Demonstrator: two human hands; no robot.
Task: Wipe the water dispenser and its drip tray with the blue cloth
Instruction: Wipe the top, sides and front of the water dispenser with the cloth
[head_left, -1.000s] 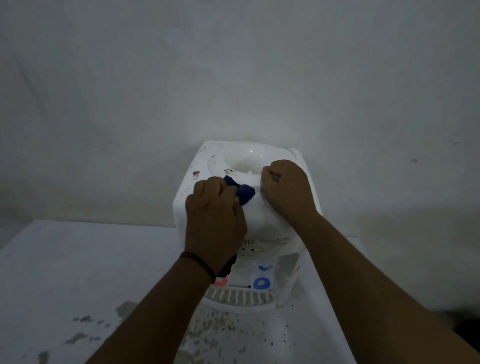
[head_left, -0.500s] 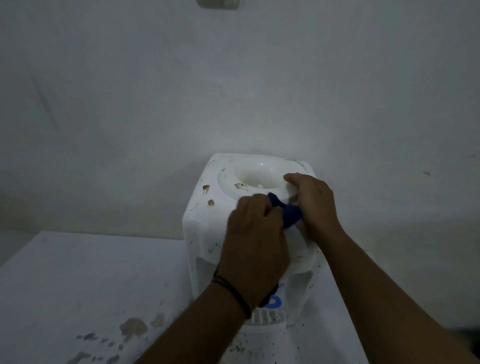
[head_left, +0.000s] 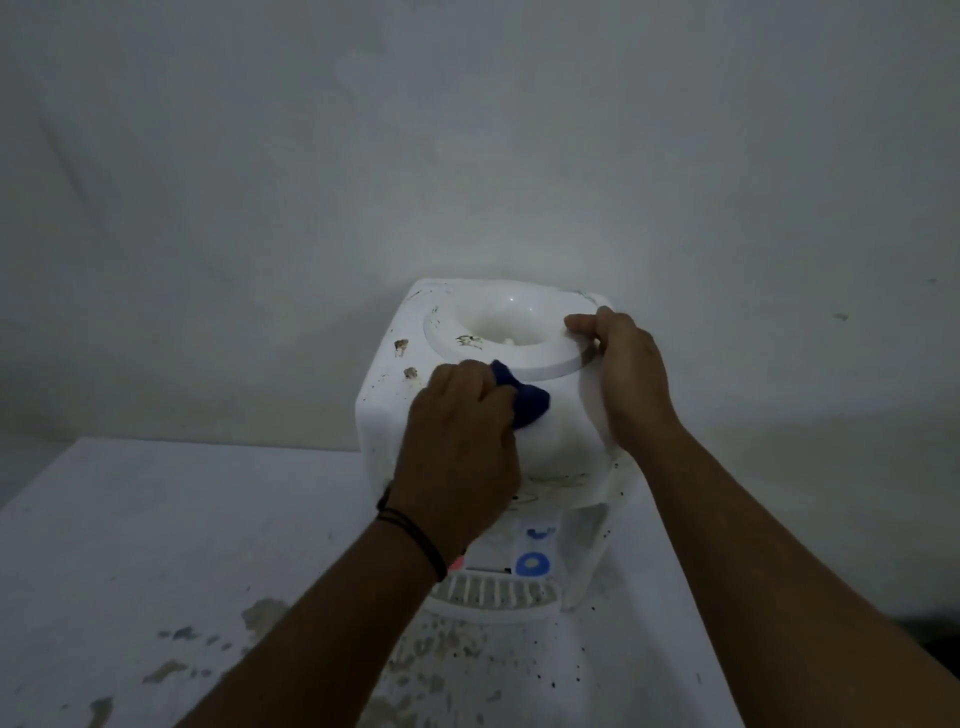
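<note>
**Cloth bunched in the left hand on the dispenser top**

The left hand (head_left: 460, 447) has its fingers curled round the cloth (head_left: 524, 397) — a dark blue wad that pokes out past the knuckles to the right and presses on the dispenser (head_left: 550, 441) top, just below the raised ring (head_left: 550, 366) around the bottle well. The right hand (head_left: 623, 374) grips the dispenser's right upper edge, thumb hooked over the ring, fingers curled down the side. Brown spots mark the top's left part. Lower down the front sit a blue tap (head_left: 531, 564) and the slotted tray (head_left: 493, 595) — both apart from the cloth. The dispenser stands on a stained white table (head_left: 156, 571) against a wall (head_left: 467, 130).
</note>
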